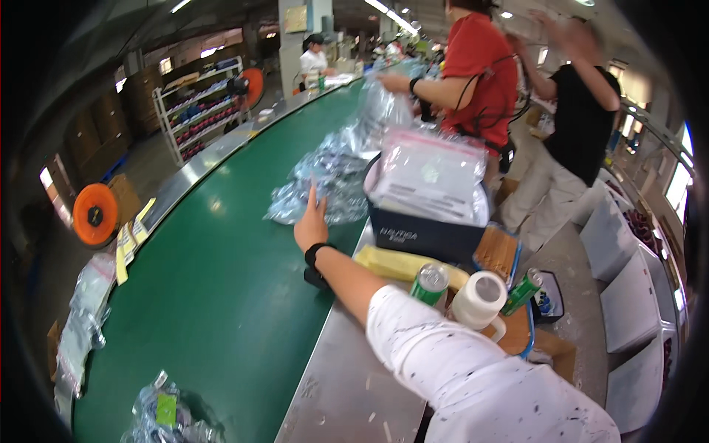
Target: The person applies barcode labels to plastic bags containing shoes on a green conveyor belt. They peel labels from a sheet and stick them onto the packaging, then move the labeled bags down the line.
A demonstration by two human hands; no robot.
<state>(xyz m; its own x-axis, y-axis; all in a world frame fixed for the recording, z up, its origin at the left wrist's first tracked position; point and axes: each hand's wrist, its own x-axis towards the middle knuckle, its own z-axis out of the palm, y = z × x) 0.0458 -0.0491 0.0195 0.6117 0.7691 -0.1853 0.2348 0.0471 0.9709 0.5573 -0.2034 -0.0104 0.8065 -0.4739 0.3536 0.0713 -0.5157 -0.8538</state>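
My right arm comes in from the lower right in a white speckled sleeve, with a black band on the wrist. Over the green conveyor belt, my right hand is stretched out, fingers extended and apart, holding nothing visible. Its fingertips overlap the near left edge of a heap of clear plastic bags; whether they touch, I cannot tell. Just right of the heap stands a dark blue box filled with flat clear bags with a pink-red strip. My left hand does not appear.
By my forearm are a green can, a white mug and another green can. A bagged item lies on the belt near me. A person in red handles plastic bags; another in black stands behind.
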